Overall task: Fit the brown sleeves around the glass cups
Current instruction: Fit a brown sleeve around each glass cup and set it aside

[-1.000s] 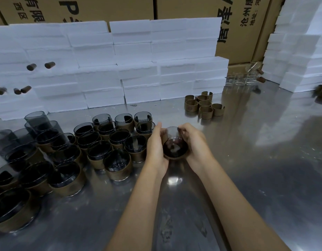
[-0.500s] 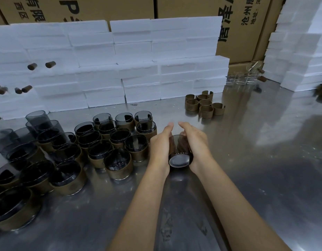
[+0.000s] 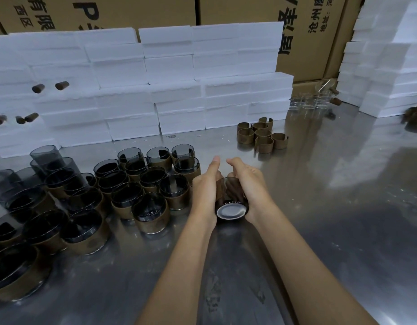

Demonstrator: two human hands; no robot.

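Note:
Both my hands hold one dark glass cup (image 3: pixel 231 208) on its side above the metal table, its round base turned toward me. My left hand (image 3: pixel 205 191) grips its left side with the thumb pointing up. My right hand (image 3: pixel 249 184) grips the right side, fingers curled under the glass. A brown sleeve (image 3: pixel 233 191) shows through the glass between my palms. Several loose brown sleeves (image 3: pixel 261 134) stand in a cluster further back on the right. Several sleeved cups (image 3: pixel 153 214) stand grouped to the left.
White foam blocks (image 3: pixel 141 85) are stacked along the back and at the right (image 3: pixel 390 66), with cardboard boxes (image 3: pixel 249 10) behind. Bare dark cups (image 3: pixel 45 158) stand at the far left. Clear glasses (image 3: pixel 308 103) sit near the back right corner. The steel table (image 3: pixel 331 231) stretches right.
The cup was upright with its mouth toward me; my hands tipped it over so its base faces me, and both hands moved slightly nearer with thumbs raised.

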